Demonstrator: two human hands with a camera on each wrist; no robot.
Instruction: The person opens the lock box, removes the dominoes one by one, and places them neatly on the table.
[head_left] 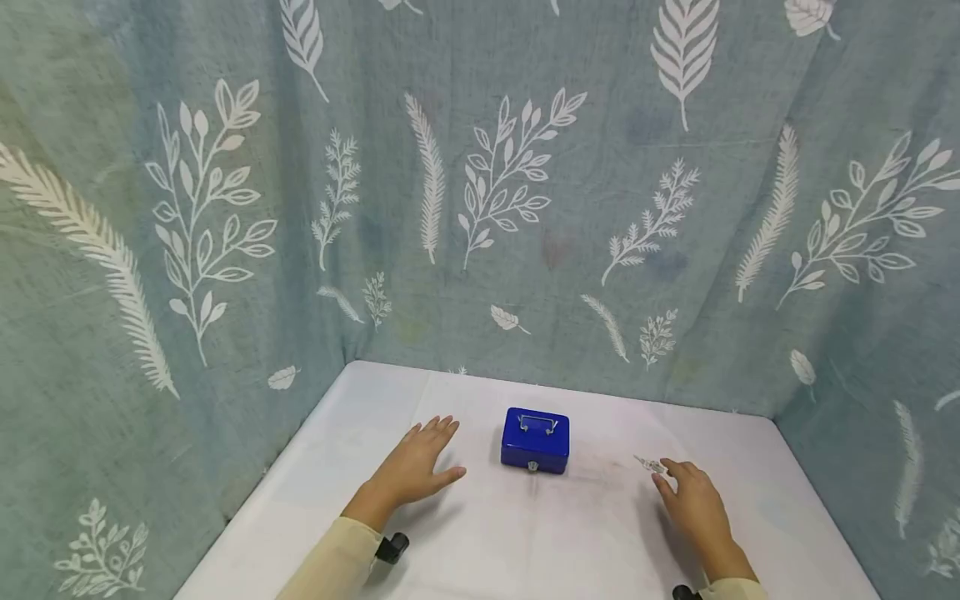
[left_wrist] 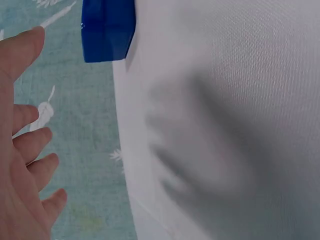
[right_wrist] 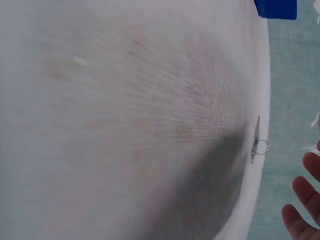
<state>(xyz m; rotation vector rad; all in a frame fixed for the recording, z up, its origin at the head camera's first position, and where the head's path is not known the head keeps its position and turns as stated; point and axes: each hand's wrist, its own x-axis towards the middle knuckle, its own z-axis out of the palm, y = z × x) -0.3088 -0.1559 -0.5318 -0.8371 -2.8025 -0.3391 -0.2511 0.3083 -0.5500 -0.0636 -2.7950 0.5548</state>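
Cannot read any text, label, brand, number or sign in the three views.
Find no legible letter on the glossy blue rectangular box with metal handle, nor on the grey-green fabric curtain with white printed leaves; on the small silver-coloured metal keys, too tiny to tell.

The box is blue, the keys silver, the table white, and the curtain along its far edge grey-green with white leaves.
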